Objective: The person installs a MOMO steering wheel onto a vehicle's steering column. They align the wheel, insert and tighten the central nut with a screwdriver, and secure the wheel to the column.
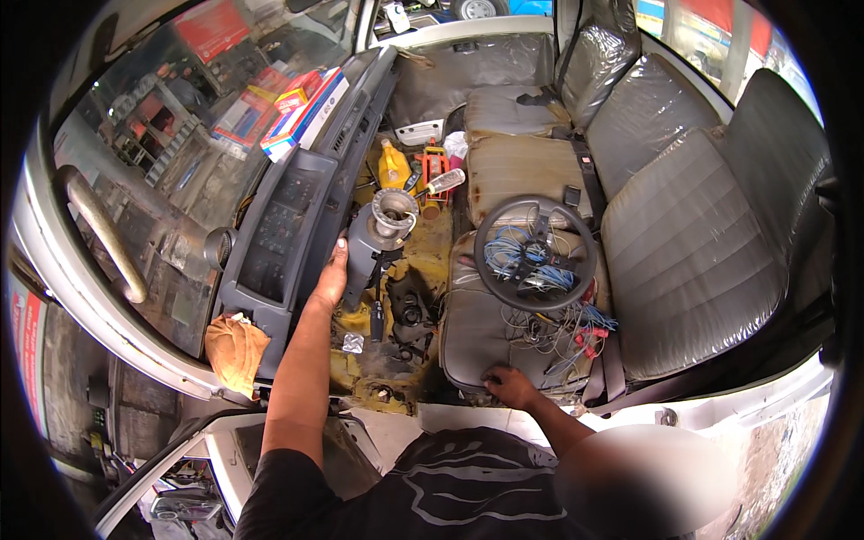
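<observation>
My left hand [331,277] is at the side of the grey steering column cover [362,256], thumb upward, its other fingers mostly hidden behind the plastic. A bare round metal housing [394,209] tops the column, with a thin white wire at its rim. A black stalk lever [377,317] hangs below. My right hand [511,387] rests on the front seat cushion [472,337] near its edge, fingers curled; anything inside them is hidden. On that seat lies the removed steering wheel [535,304], over a tangle of blue and grey wires [515,256].
A screwdriver with a clear handle [445,182] lies beyond the column, near a yellow bottle [393,165] and a red tool [436,166]. Boxes [306,112] sit on the dashboard by the windshield. An orange cloth [236,354] hangs at the dashboard's near end.
</observation>
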`<state>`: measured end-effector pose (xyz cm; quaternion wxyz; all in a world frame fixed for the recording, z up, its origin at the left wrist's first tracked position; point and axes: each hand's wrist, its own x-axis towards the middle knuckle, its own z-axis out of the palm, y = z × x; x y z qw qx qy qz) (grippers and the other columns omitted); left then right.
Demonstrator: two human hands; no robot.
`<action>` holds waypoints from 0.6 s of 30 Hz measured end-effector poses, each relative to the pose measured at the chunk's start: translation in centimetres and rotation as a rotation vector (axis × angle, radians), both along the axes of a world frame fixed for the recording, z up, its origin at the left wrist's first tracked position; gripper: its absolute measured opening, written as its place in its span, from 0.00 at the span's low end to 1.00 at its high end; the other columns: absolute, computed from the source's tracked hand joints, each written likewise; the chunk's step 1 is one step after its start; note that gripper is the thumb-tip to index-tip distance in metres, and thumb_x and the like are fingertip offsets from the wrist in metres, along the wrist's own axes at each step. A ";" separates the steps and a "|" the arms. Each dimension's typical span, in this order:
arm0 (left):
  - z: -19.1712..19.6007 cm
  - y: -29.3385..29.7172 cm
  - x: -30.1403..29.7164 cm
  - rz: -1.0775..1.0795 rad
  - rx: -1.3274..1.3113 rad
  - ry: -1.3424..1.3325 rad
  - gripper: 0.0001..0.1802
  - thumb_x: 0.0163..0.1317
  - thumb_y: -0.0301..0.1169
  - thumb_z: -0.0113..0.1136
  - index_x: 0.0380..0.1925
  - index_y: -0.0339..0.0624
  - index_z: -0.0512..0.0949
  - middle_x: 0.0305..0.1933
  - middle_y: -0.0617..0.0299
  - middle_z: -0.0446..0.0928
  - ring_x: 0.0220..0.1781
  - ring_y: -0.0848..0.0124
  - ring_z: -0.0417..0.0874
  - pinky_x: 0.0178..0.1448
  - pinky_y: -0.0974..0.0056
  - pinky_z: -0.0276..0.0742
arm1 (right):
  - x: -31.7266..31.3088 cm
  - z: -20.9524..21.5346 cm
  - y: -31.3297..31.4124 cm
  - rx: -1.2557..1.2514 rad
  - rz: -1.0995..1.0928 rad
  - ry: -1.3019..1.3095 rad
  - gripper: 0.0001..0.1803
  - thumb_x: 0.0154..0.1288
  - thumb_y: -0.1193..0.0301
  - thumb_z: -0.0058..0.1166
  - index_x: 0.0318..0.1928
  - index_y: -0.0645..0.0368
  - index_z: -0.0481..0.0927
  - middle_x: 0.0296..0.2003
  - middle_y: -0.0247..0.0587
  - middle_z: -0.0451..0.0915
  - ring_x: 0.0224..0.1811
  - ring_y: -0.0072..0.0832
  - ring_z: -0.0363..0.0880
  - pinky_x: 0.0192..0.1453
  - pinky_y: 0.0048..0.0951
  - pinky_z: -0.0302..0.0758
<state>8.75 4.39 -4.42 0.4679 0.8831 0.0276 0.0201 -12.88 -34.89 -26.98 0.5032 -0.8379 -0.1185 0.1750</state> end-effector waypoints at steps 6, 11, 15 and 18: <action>-0.7 0.2 0.5 -0.012 0.057 -0.069 0.51 0.83 0.72 0.34 0.87 0.41 0.61 0.90 0.46 0.61 0.93 0.54 0.55 0.94 0.54 0.44 | 0.1 -0.5 0.3 -0.050 -0.062 0.124 0.21 0.75 0.56 0.64 0.57 0.57 0.89 0.50 0.58 0.91 0.57 0.57 0.90 0.62 0.51 0.84; -1.5 0.7 1.0 -0.029 0.017 -0.017 0.54 0.82 0.75 0.30 0.88 0.41 0.58 0.92 0.44 0.56 0.94 0.51 0.52 0.94 0.55 0.42 | 0.1 -2.3 0.4 -0.034 -0.099 0.097 0.15 0.76 0.68 0.65 0.55 0.66 0.88 0.38 0.52 0.93 0.37 0.36 0.94 0.48 0.40 0.89; -2.1 0.7 1.2 -0.008 0.012 0.009 0.55 0.81 0.75 0.29 0.88 0.41 0.57 0.92 0.44 0.56 0.94 0.50 0.52 0.94 0.54 0.43 | 0.2 -3.0 0.4 0.060 -0.111 0.127 0.20 0.74 0.59 0.65 0.57 0.59 0.90 0.49 0.58 0.91 0.55 0.52 0.91 0.61 0.47 0.85; -2.1 0.8 1.2 -0.015 0.026 -0.004 0.55 0.81 0.76 0.28 0.88 0.42 0.57 0.92 0.44 0.56 0.94 0.49 0.51 0.94 0.54 0.44 | 0.2 -2.2 0.3 0.010 -0.101 0.105 0.19 0.75 0.59 0.65 0.56 0.59 0.90 0.49 0.57 0.91 0.54 0.51 0.92 0.60 0.46 0.85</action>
